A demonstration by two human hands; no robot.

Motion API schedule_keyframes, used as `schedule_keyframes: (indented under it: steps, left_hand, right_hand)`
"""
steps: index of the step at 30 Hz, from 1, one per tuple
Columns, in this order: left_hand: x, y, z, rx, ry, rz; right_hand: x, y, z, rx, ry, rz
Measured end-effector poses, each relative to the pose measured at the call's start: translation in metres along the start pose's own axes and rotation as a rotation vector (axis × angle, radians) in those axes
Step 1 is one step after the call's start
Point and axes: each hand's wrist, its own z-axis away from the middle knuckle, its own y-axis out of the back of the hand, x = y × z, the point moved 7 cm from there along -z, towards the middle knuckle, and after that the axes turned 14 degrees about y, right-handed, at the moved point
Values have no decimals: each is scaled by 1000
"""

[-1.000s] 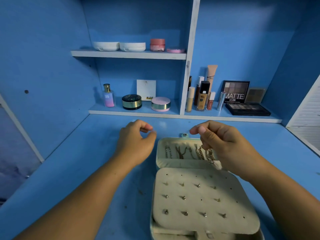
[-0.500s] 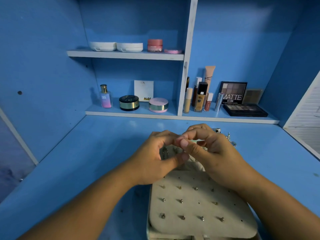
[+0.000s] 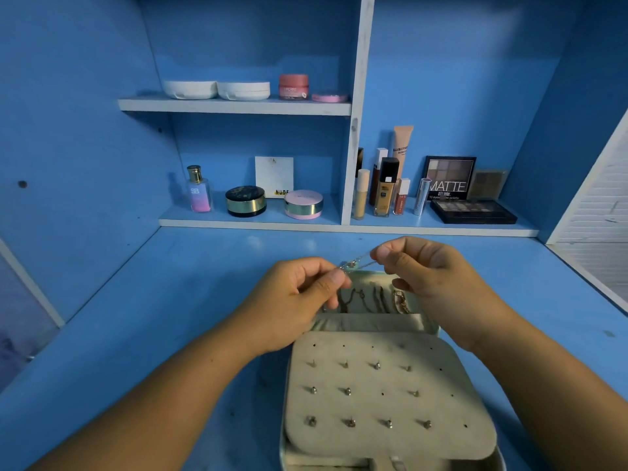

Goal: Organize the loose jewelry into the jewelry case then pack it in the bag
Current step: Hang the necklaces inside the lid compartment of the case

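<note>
chain (image 3: 358, 262) | pinched taut between left hand (image 3: 299, 294) and right hand (image 3: 431, 277) | axis left-right | over jewelry case (image 3: 367, 323) rear compartment, hands equally near

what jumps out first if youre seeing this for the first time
Two hands hover over the blue desk: the left hand and right hand each pinch an end of a thin chain. Right below lies the open cream jewelry case, its earring panel dotted with studs. Behind, makeup lines the shelves, a MATTE palette at the right.
</note>
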Motion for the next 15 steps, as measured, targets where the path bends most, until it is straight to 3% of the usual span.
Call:
schedule_keyframes:
  steps: [5,9,15]
  left_hand:
    - [-9,13,-6,155,61,10]
    - [-18,17,-9,219,123,-26]
    - [-11,13,-1,338,50,-233]
  right_hand:
    - [7,4,-3,40,-48,111]
    - [8,6,-8,17,15,354]
    - [21,12,-18,6,21,592]
